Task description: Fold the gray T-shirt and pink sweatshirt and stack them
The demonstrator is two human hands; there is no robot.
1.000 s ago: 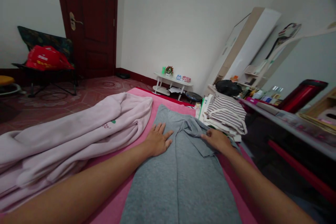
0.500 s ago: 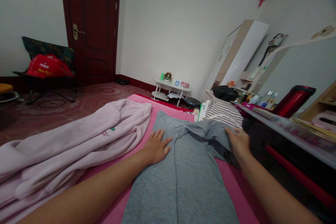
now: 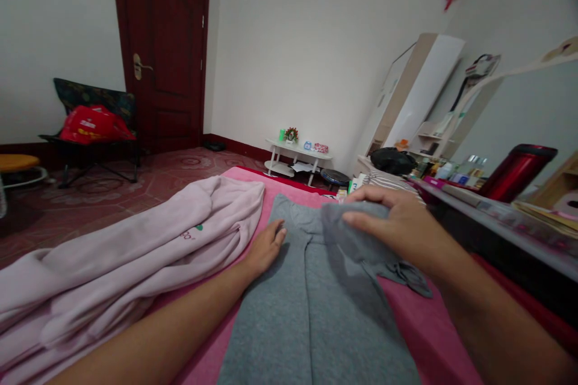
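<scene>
A grey shirt [image 3: 289, 313] lies spread lengthwise on a pink cover, a long line running down its middle. My left hand [image 3: 265, 248] rests at the shirt's upper left edge, fingers slightly bent and nothing visibly gripped. My right hand [image 3: 383, 213] pinches a bunched sleeve of the shirt between thumb and fingers, raised over its upper right side. The sleeve's loose end trails to the right on the cover. Left of the shirt lies a folded pale pink fleece garment [image 3: 180, 252] with small lettering.
The pink cover [image 3: 442, 337] shows at both sides of the shirt. To the right stands a dresser crowded with bottles and a red flask [image 3: 517, 171]. A low white table [image 3: 298, 150] is at the back wall; a chair holds a red bag [image 3: 97, 124].
My right hand has lifted the sleeve and brought it left over the shirt. My left hand has gone from lying flat with spread fingers to slightly bent at the shirt's edge.
</scene>
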